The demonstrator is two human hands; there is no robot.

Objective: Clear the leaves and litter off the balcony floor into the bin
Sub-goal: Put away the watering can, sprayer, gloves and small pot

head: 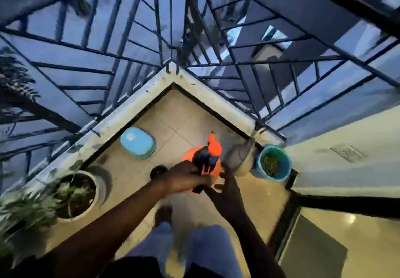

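Observation:
I look down at a tiled balcony corner. My left hand grips the dark handle of an orange pump sprayer held above the floor. Just to the right of the sprayer, my right hand hovers with fingers spread, touching or nearly touching its base. A blue bucket with green leaf litter inside stands against the right wall. The view is motion-blurred.
A light blue lid or basin lies by the left parapet. A white planter with a leafy plant stands at lower left. A grey sack sits beside the bucket. A small dark round object lies on the tiles. Black railings enclose the corner; a doorway is at the right.

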